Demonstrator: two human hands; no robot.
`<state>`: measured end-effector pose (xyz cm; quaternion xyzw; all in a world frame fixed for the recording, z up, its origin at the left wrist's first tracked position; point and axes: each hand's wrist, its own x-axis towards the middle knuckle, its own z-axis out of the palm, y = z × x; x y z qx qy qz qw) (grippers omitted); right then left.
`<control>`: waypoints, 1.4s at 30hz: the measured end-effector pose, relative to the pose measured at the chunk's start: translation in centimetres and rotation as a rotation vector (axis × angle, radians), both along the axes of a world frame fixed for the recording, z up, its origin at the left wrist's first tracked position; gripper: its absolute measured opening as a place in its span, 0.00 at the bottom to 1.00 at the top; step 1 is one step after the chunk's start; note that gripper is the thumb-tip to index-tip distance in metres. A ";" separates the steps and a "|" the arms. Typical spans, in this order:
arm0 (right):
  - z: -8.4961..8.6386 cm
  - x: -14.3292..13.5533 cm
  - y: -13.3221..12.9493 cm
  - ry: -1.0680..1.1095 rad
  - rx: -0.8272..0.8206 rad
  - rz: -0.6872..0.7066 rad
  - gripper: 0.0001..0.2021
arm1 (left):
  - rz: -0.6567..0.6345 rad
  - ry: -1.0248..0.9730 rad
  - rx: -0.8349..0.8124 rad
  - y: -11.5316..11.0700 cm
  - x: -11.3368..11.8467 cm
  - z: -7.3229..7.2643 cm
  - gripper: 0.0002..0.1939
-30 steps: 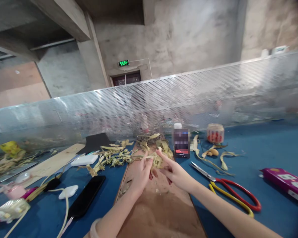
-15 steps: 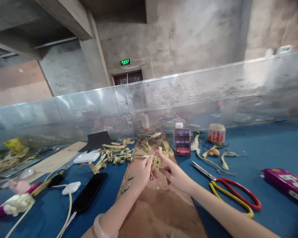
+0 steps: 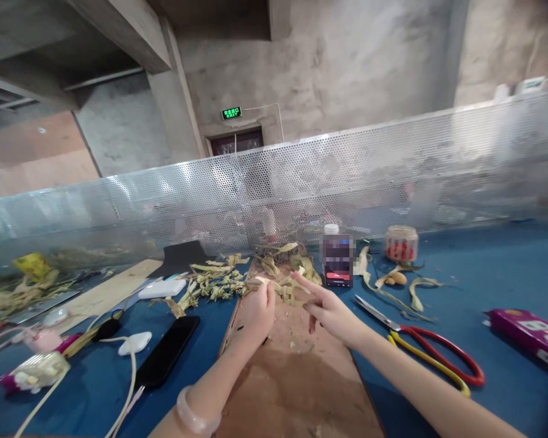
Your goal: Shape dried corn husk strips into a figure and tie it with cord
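My left hand [image 3: 258,313] is closed in a pinch on a pale dried husk strip [image 3: 262,280], whose end sticks out past the thumb. To its right, my right hand [image 3: 329,311] has its thumb and forefinger together at a small pale piece of husk, while its other fingers curl loosely. A gap separates the hands. Both are over a brown board [image 3: 296,389] scattered with small scraps. More dried husks [image 3: 308,263] lie just beyond the fingertips, and a heap of husk pieces [image 3: 219,286] is left of the board.
Red-and-yellow-handled scissors [image 3: 395,328] lie open on the right, near a purple packet [image 3: 527,337]. Behind stand a bottle [image 3: 331,229] and a jar [image 3: 401,244]. A black phone [image 3: 168,353] with cables lies left. A perforated metal screen [image 3: 292,176] crosses the back.
My hands have drawn apart: the left has moved left and the right slightly right and up. The husk strip now shows at my left fingertips.
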<state>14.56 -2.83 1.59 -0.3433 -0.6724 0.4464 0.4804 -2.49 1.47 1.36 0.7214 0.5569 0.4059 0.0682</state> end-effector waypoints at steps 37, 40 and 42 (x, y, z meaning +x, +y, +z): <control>-1.3 0.4 1.0 -0.278 0.305 -0.215 0.17 | -0.086 0.006 -0.076 -0.3 0.2 -0.2 0.19; -1.2 0.3 0.8 -0.281 0.345 -0.272 0.18 | -0.088 -0.023 -0.038 -0.4 0.2 -0.3 0.18; -1.3 0.2 0.7 -0.278 0.314 -0.279 0.18 | -0.109 -0.044 -0.036 -0.6 0.3 -0.1 0.17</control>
